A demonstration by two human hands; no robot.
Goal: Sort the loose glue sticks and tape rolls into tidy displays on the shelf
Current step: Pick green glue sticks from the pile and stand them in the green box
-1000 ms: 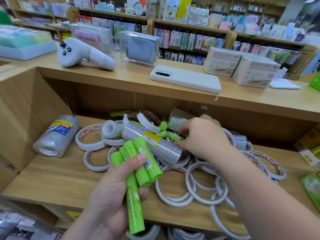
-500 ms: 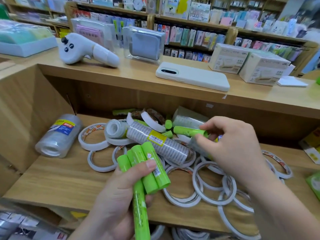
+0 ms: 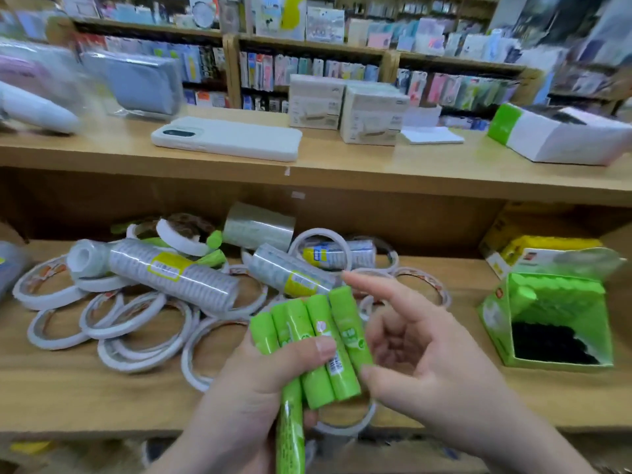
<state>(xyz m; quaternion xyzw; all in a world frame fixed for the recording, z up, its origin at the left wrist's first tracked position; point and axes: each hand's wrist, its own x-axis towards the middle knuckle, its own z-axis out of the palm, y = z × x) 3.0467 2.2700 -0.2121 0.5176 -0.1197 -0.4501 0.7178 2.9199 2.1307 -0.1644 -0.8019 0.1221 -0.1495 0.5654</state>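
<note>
My left hand (image 3: 246, 405) grips a fanned bundle of several green glue sticks (image 3: 318, 336) in front of the shelf (image 3: 85, 398). My right hand (image 3: 427, 364) is beside the bundle. Its thumb tip touches the lower end of the rightmost stick, and its index finger stretches out past the stick's top. Loose white tape rolls (image 3: 136, 323) lie in a heap on the shelf board, with clear-wrapped tape stacks (image 3: 171, 271) on top. A few more green glue sticks (image 3: 212, 260) poke out at the back of the heap.
An open green carton (image 3: 547, 323) stands at the shelf's right end, with a yellow box (image 3: 533, 248) behind it. On the upper counter lie a white phone (image 3: 232, 138), two beige boxes (image 3: 372, 114) and a green-and-white box (image 3: 561, 135).
My right hand lifted a glue stick out of the heap and brought it down against the bundle in my left hand. The view has swung to the right.
</note>
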